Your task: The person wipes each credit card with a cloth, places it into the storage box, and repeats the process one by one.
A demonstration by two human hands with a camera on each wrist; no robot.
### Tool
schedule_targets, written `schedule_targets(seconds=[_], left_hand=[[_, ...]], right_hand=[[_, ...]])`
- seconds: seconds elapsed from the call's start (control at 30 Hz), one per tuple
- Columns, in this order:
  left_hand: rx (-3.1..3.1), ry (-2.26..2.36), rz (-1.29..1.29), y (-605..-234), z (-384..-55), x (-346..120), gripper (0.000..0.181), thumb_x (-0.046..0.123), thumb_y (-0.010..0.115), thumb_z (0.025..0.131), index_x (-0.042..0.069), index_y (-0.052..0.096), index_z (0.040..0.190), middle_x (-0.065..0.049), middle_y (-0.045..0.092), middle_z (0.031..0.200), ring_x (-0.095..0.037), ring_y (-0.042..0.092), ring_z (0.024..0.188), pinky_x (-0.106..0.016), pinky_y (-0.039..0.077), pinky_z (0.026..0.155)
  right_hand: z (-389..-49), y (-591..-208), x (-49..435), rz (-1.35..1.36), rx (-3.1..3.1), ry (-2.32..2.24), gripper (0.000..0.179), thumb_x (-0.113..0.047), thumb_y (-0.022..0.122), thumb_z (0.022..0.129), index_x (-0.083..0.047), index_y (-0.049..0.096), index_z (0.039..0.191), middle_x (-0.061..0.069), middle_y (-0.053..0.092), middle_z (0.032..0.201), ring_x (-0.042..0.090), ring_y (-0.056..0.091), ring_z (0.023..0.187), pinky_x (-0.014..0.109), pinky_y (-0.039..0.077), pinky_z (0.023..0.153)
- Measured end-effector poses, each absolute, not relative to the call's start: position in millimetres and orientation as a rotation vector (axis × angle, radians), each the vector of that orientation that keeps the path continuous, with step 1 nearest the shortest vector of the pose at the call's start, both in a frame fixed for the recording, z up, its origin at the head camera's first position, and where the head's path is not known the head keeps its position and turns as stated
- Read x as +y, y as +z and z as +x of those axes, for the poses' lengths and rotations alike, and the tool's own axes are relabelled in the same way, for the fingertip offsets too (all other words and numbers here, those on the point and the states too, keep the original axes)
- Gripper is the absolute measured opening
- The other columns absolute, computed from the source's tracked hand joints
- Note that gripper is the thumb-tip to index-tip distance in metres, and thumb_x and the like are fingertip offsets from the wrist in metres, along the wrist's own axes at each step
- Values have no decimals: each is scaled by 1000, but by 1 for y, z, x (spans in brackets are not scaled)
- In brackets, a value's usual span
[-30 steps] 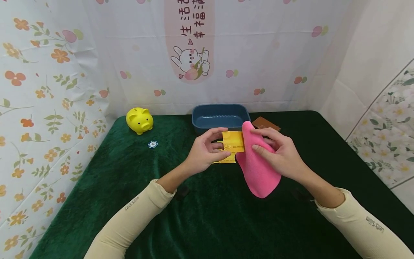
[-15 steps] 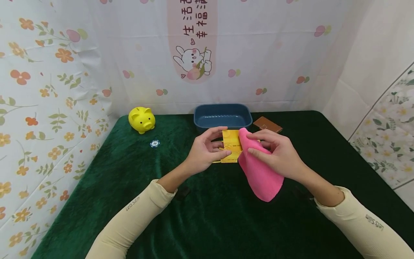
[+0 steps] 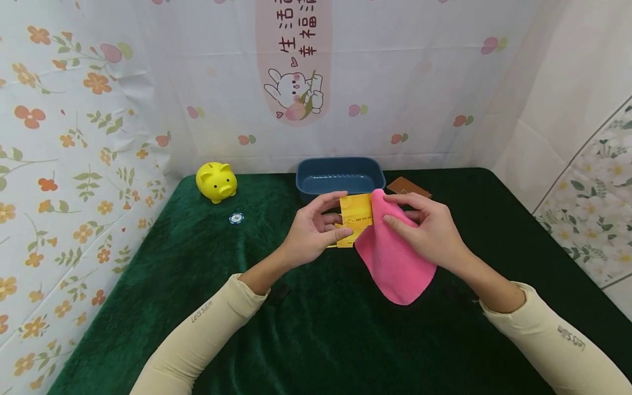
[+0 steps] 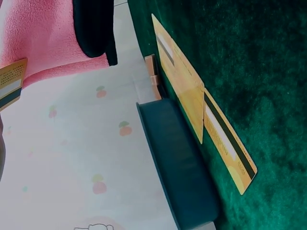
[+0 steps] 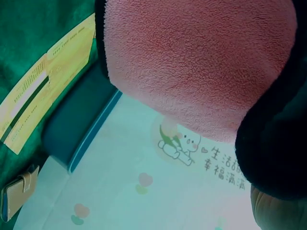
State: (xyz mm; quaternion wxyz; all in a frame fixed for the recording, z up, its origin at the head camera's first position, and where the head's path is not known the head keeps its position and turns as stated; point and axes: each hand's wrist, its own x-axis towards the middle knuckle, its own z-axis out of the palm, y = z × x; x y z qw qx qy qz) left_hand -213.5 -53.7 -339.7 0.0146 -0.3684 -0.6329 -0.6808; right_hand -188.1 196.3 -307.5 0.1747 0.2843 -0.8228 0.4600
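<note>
In the head view, my left hand (image 3: 313, 227) pinches a yellow bank card (image 3: 356, 210) by its left edge, above the table. My right hand (image 3: 427, 227) grips a pink cloth (image 3: 402, 269), which covers the card's right end and hangs below it. The left wrist view shows the striped back of the held card (image 4: 12, 84) against the cloth (image 4: 43, 33). Under the hands, more yellow cards (image 4: 180, 74) lie on the green tablecloth, partly overlapping. Up close in the right wrist view, the fluffy cloth (image 5: 192, 62) has dark edging and hides most of the fingers.
Behind the hands stands a blue bin (image 3: 340, 178), with a brown wallet (image 3: 408, 187) to its right. At the far left sit a yellow piggy bank (image 3: 216, 182) and a poker chip (image 3: 236, 219). A small dark object (image 3: 278, 294) lies near the left sleeve.
The right hand has shifted the pink cloth a little left over the card, then back right and slightly up. The left hand keeps its pinch on the card with little movement.
</note>
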Motion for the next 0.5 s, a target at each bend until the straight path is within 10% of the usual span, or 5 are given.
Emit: schedule_targets(seconds=[0.5], left_hand=[[-2013,-2086,-1170,-339,-216,-51,62,-12,68,86,-5,42,142,-23,54,133,-38,67,101,-40,56,88]], right_hand=[[-189,-301,190,794,-2358,1153,37,4,73,86,1,67,122,10,66,104,9,68,70,16,56,66]])
